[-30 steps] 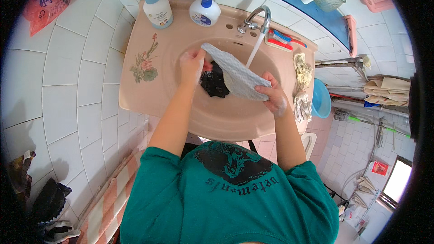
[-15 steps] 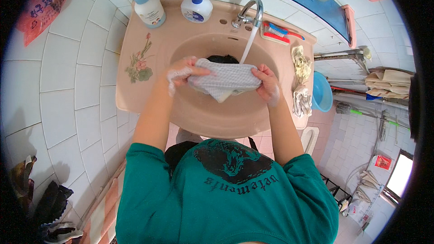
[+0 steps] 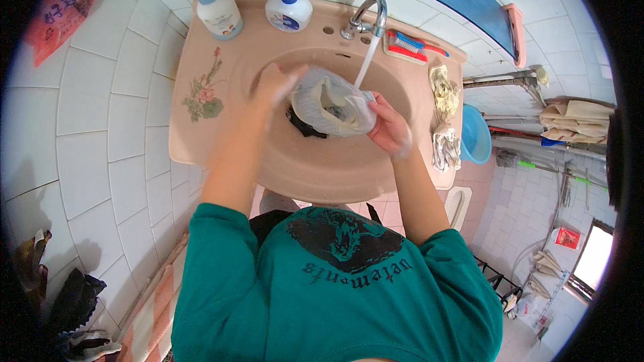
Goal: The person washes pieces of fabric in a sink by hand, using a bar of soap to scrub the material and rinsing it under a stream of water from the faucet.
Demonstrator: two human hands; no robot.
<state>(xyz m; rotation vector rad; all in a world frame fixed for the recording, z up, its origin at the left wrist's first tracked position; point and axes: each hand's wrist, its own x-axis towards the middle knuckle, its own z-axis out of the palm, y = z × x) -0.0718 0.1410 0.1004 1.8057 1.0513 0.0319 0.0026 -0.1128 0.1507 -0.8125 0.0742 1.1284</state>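
Observation:
A light grey checked cloth garment [image 3: 315,104] with a pale lining is stretched over the basin, its opening facing up. My right hand [image 3: 390,124] is closed on its right edge, thumb on top. At the garment's upper left is my left hand [image 3: 276,84], smeared by motion, so whether its fingers grip the fabric is unclear. Water runs from the chrome faucet [image 3: 376,10] in a stream just behind the garment. Beneath it, a black wet cloth-like thing [image 3: 303,124] lies in the pink sink [image 3: 355,174], partly hidden.
Two pump bottles, one with a light blue top [image 3: 218,17] and one with a dark blue top [image 3: 288,10], stand on the back ledge. Right of the faucet lies a red and blue brush [image 3: 409,43]. Crumpled gloves [image 3: 444,114] rest on the right rim, beside a blue basin [image 3: 475,135].
The garment has turned from a flat folded strip to an opened-out shape. My left hand has moved up and slightly left, and the black thing now shows lower in the sink.

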